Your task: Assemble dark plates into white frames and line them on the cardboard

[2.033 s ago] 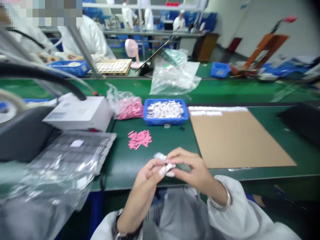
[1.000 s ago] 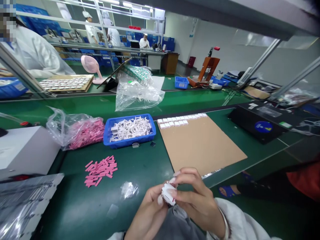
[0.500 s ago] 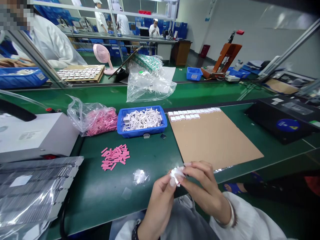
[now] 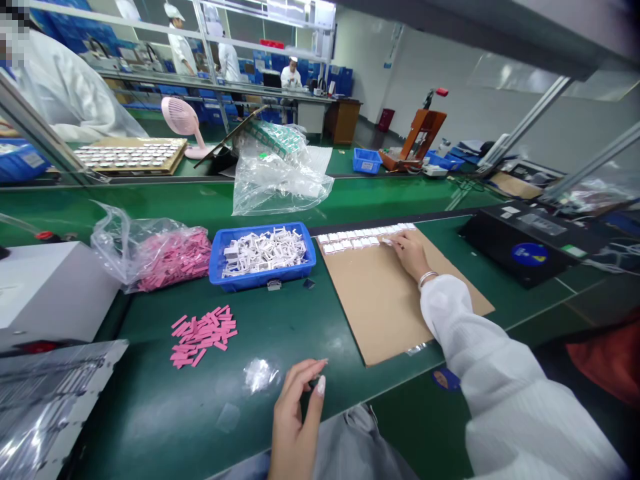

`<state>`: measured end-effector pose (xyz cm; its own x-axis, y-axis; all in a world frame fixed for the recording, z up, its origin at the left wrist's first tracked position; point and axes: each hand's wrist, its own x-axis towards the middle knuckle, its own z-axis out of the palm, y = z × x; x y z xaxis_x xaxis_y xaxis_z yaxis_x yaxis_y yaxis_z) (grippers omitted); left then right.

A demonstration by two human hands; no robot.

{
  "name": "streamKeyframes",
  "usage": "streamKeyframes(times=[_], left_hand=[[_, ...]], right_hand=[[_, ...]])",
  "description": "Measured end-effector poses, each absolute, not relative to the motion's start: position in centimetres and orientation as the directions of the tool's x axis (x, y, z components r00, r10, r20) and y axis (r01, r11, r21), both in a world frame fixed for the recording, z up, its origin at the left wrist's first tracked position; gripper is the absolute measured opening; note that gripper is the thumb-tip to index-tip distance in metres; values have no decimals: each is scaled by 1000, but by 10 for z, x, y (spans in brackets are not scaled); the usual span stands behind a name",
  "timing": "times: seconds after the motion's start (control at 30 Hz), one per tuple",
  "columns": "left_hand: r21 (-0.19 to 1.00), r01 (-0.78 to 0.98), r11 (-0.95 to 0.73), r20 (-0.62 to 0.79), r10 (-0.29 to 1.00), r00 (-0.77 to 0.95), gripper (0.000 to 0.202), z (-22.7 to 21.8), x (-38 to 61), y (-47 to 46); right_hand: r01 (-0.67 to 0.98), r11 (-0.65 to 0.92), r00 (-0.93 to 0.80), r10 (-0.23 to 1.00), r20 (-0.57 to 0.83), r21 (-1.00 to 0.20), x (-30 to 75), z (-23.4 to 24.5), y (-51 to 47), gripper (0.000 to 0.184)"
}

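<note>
My right hand (image 4: pixel 409 253) reaches out over the brown cardboard sheet (image 4: pixel 390 307). Its fingertips pinch a small white plastic piece (image 4: pixel 387 241) at the right end of the second row, mostly covered by the fingers. Two rows of similar white pieces (image 4: pixel 350 239) lie along the sheet's far edge. Close to the table's front edge, my left hand (image 4: pixel 299 407) is open and holds nothing, thumb and fingers apart. Just left of it lies a small heap of clear film pieces (image 4: pixel 260 375), with a single clear square (image 4: pixel 229 417) nearer me.
A blue tray (image 4: pixel 265 279) holds many white plastic parts. Loose pink strips (image 4: pixel 204 337) lie left of centre, below a plastic bag of pink strips (image 4: pixel 175 257). A white machine (image 4: pixel 55 287) stands at left, a black case (image 4: pixel 520 243) at right. Co-workers are across the bench.
My hands have parted. The right one has carried the white piece from in front of me to the cardboard's second row; the left has let go and opened. The view has shifted right.
</note>
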<state>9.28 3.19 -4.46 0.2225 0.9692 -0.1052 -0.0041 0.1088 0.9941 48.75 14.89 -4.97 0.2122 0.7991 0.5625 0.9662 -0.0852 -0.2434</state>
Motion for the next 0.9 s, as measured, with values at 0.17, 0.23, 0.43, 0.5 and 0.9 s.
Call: streamKeyframes(times=[0.17, 0.23, 0.43, 0.5, 0.9], left_hand=[[995, -10, 96, -92, 971, 219, 28, -42, 94, 31], [997, -9, 80, -76, 971, 226, 27, -42, 93, 31], [998, -15, 59, -54, 968, 246, 24, -46, 92, 31], [998, -27, 58, -49, 968, 246, 23, -46, 92, 30], [1000, 5, -12, 9, 925, 381, 24, -43, 88, 35]], right_hand=[[971, -131, 210, 862, 461, -199, 495, -59, 159, 21], [977, -128, 190, 882, 431, -170, 495, -61, 159, 21], [987, -122, 156, 900, 407, -107, 491, -63, 159, 23], [986, -124, 158, 896, 415, -109, 490, -62, 159, 24], [940, 57, 138, 840, 525, -337, 378, -38, 136, 29]])
